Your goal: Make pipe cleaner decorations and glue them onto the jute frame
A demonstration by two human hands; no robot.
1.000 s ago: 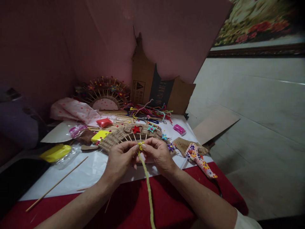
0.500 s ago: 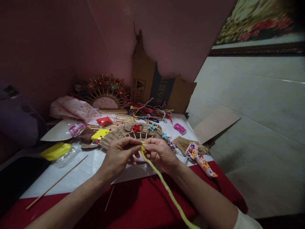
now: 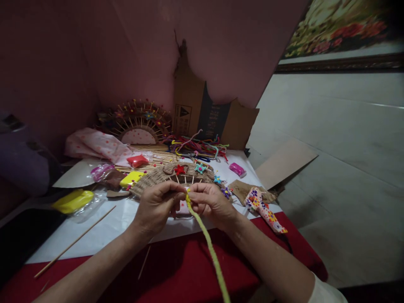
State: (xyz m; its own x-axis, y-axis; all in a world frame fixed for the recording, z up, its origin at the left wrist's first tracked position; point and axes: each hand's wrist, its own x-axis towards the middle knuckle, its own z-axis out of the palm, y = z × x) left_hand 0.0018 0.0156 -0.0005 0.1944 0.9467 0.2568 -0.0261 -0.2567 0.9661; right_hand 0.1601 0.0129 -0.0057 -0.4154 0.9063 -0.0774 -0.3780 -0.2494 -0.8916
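Observation:
My left hand (image 3: 159, 206) and my right hand (image 3: 211, 204) meet in front of me, thumbs and fingertips pinched on a yellow pipe cleaner (image 3: 206, 237). Its upper end is bunched into a small folded shape between the fingertips. The long tail hangs down toward me past the table edge. Just behind my hands lies a half-round fan shape wound with brown twine (image 3: 154, 179), partly hidden by them. It carries a red star flower (image 3: 179, 169), a turquoise one (image 3: 200, 168), a blue one (image 3: 217, 179) and a purple one (image 3: 226, 192).
Colourful pipe cleaners (image 3: 202, 147) lie at the back before a torn cardboard piece (image 3: 189, 97). A similar decorated fan (image 3: 139, 135) leans on the wall. Clay packets, including a yellow one (image 3: 73, 201), sit left, near a thin wooden stick (image 3: 75, 242). Flowered fabric (image 3: 265, 210) lies right.
The hanging tail of the yellow pipe cleaner has swung to the left. Both hands keep their pinch, with only slight finger movement.

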